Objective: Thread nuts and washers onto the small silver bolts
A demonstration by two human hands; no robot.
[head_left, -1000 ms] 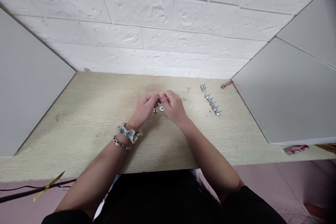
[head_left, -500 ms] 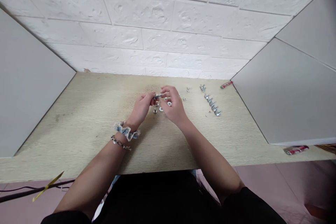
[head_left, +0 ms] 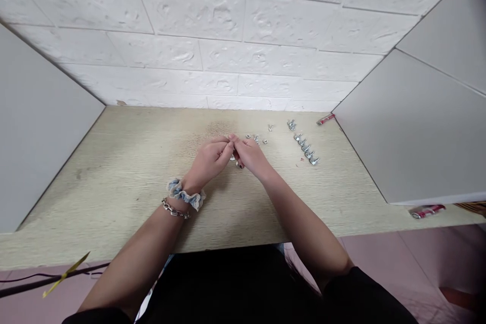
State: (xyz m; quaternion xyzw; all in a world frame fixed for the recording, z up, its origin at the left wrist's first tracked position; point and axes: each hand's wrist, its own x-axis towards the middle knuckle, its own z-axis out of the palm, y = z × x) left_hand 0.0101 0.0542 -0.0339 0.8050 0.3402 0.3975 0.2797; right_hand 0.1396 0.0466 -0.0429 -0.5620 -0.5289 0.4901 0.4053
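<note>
My left hand (head_left: 212,158) and my right hand (head_left: 251,157) meet above the board, thumbs and fingers pinched together. The left one is closed on a metal bolt, which showed in its fingers a moment ago and is now hidden. My right hand's fingertips press in at the same spot; what they grip is covered. Below the hands a washer (head_left: 232,158) shows in part. Just beyond the right hand lie a nut (head_left: 248,136), another nut (head_left: 265,141) and a small bolt (head_left: 256,138).
Several bolts with washers (head_left: 306,148) stand in a slanting row on the right, with more bolts (head_left: 291,124) behind them. A red battery (head_left: 325,120) lies by the right panel (head_left: 410,126), another battery (head_left: 428,211) near the front edge. A white brick-patterned wall (head_left: 220,61) closes the back.
My right hand has closed in from loosely bent fingers to a pinch against my left hand. The bolt has gone out of sight between them. The view has shifted slightly.
</note>
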